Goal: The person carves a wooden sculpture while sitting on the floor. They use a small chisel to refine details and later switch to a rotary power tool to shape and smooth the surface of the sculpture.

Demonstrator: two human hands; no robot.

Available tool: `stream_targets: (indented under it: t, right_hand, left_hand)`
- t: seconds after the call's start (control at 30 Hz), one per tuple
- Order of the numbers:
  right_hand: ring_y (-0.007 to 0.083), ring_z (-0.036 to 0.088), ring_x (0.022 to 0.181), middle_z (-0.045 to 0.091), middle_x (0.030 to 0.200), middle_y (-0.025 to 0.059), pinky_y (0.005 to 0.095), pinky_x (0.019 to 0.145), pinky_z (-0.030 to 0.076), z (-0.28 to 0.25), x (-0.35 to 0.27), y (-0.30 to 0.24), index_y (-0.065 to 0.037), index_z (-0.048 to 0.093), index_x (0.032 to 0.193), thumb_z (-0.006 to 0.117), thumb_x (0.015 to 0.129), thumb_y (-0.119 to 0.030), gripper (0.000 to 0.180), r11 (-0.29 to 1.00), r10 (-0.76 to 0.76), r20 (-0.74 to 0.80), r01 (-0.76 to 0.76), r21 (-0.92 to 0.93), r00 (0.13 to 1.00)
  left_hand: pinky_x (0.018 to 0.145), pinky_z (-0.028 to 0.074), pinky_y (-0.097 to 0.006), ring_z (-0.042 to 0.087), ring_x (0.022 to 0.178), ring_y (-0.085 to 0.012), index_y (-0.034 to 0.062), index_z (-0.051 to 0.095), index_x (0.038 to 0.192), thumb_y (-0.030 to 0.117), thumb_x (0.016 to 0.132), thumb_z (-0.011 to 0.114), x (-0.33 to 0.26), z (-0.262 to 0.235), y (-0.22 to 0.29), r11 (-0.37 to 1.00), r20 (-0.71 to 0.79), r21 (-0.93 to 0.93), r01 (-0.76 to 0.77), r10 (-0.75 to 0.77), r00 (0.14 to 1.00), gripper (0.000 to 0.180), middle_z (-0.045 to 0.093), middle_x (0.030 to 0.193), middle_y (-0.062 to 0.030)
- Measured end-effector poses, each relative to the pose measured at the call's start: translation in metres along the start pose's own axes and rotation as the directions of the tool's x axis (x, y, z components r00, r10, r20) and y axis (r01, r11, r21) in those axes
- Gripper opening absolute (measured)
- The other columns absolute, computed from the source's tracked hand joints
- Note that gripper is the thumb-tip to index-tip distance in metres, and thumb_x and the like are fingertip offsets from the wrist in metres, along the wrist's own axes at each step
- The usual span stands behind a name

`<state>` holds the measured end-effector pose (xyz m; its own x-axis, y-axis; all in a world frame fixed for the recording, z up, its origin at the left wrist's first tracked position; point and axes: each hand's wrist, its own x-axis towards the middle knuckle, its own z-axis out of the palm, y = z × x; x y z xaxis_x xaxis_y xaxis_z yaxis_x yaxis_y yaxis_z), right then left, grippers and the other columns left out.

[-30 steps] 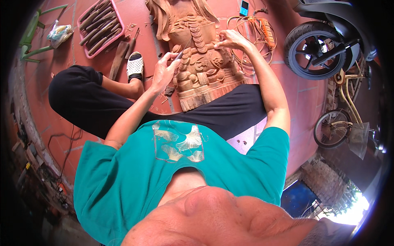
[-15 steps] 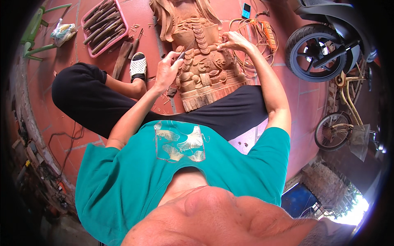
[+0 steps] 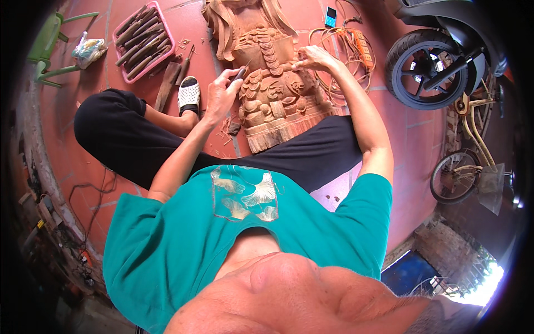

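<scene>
A carved wooden sculpture (image 3: 278,92) lies on the floor against my crossed legs, its surface covered with rounded relief shapes. My left hand (image 3: 221,97) is closed around a dark-handled carving chisel (image 3: 240,73). Its thin blade points up and right over the left part of the carving; whether the tip touches the wood is too small to tell. On the sculpture's right edge rests my right hand (image 3: 316,59), fingers apart and bent toward the wood, with no tool visible in it.
A pink basket (image 3: 170,52) holds several chisels. Beside it lie a wooden mallet (image 3: 167,86) and another chisel (image 3: 186,65). Wood chips surround my sandalled foot (image 3: 189,96). To the right are a coiled orange cable (image 3: 332,78), a power strip (image 3: 362,50), a phone (image 3: 331,17) and a motorbike wheel (image 3: 427,70).
The view has shifted slightly. My left hand has tilted a little with the chisel, and more of its blade shows. My right hand stays at the sculpture's edge.
</scene>
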<state>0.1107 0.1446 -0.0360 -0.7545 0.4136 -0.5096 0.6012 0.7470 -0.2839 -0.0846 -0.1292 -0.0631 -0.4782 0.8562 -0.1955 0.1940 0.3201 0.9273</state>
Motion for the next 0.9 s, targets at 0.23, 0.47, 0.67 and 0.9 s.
stream_targets:
  t: [0.23,0.47,0.67,0.9]
  right_hand:
    - [0.0372,0.067,0.098,0.071,0.098,0.0197,0.0476,0.082,0.053,-0.002,0.000,-0.005,-0.003,0.068,0.105,0.074,0.076,-0.057,0.062,0.999,0.016,0.007,-0.016,-0.047,1.000]
    - [0.0359,0.068,0.098,0.072,0.098,0.0179,0.0468,0.084,0.054,-0.005,0.007,-0.007,-0.006,0.069,0.108,0.074,0.076,-0.057,0.060,0.997,0.024,0.042,-0.020,-0.078,0.999]
    - [0.0363,0.069,0.096,0.072,0.097,0.0184,0.0466,0.084,0.054,-0.003,0.003,-0.002,-0.006,0.069,0.109,0.074,0.076,-0.056,0.061,0.999,0.029,0.033,-0.027,-0.046,0.999]
    - [0.0408,0.067,0.092,0.069,0.092,0.0249,0.0487,0.078,0.051,0.000,0.000,0.000,0.003,0.065,0.104,0.076,0.075,-0.055,0.065,1.000,-0.028,-0.024,0.028,-0.002,0.999]
  left_hand:
    - [0.071,0.055,-0.039,0.070,0.084,-0.0313,0.0087,0.062,0.122,0.014,0.094,0.064,0.005,0.001,0.001,0.821,-0.039,0.433,-0.373,0.430,0.902,0.028,0.071,0.094,-0.0170]
    - [0.050,0.049,-0.036,0.063,0.058,-0.0268,0.0089,0.064,0.120,0.011,0.094,0.061,0.012,0.006,-0.012,0.855,-0.121,0.263,-0.446,0.488,0.864,0.026,0.063,0.076,-0.0115]
    - [0.041,0.024,-0.015,0.039,0.049,0.0004,0.0041,0.063,0.122,0.012,0.096,0.062,0.008,-0.009,0.006,0.568,0.375,-0.701,0.430,-0.218,0.901,0.027,0.058,0.074,0.0020]
    - [0.044,0.032,-0.016,0.047,0.057,-0.0008,0.0055,0.065,0.122,0.015,0.096,0.065,0.015,-0.007,0.001,0.753,0.180,-0.608,0.252,-0.179,0.967,0.028,0.061,0.078,0.0024]
